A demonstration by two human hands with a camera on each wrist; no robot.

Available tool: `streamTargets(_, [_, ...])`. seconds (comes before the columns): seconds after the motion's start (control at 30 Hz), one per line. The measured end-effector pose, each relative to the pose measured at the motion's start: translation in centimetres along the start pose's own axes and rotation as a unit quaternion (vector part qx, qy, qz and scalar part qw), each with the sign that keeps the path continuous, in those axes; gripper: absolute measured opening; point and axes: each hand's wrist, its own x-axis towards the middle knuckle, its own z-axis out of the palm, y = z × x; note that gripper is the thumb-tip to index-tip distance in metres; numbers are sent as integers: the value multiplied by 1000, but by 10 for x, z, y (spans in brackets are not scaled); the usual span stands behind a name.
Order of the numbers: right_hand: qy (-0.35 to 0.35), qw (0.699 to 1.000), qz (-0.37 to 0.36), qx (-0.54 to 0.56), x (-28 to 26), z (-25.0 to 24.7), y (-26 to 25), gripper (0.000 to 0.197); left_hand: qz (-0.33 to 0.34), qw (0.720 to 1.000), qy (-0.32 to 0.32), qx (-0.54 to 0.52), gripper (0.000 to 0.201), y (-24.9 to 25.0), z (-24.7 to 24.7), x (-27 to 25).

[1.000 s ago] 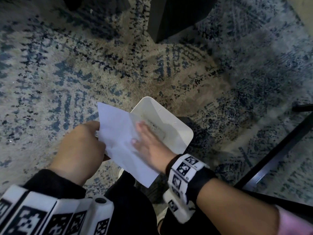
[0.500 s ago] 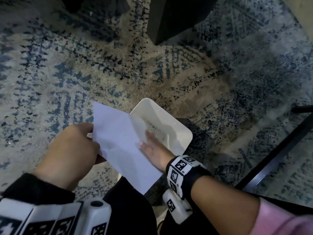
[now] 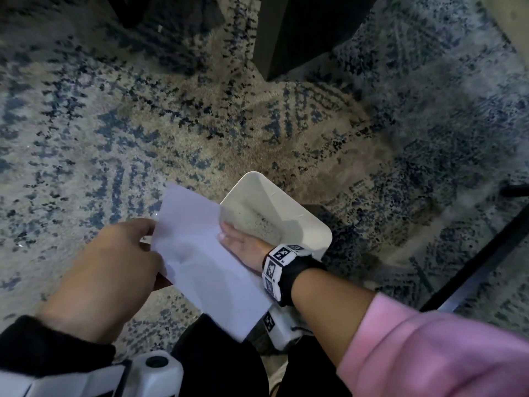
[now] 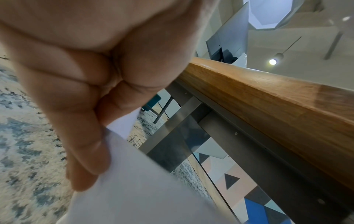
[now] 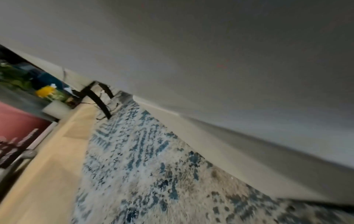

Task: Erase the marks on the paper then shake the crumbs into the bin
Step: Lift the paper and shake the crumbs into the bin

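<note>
Since the earlier frames the right hand (image 3: 243, 245) has slid back toward the sheet's right edge, most of its fingers now hidden behind the paper (image 3: 200, 253), so its grip cannot be told. Lower centre of the head view, the left hand (image 3: 114, 270) pinches the paper's left edge between thumb and curled fingers (image 4: 84, 151). Tilted, the sheet overlaps the white bin (image 3: 300, 224), crumbs (image 3: 260, 224) speckling its floor, on the patterned rug (image 3: 143, 124).

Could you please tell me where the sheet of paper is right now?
In the head view it sits low and centre, pinched at its left edge by the left hand, with the right hand against it over the white bin.
</note>
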Motion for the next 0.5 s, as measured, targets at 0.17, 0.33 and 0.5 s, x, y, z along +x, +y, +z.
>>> streamTargets(0.17, [25,964,172,-201,-11,-31,20,46,-3,1000,2,-4,44,-4,-14,5])
streamTargets(0.33, [102,989,-40,-103,-16,-25,13,57,11,1000,-17,-1,45,1,-10,1])
streamTargets(0.5, [-19,998,63,22,-27,-7,26,47,34,999,-17,12,41,5,-6,-2])
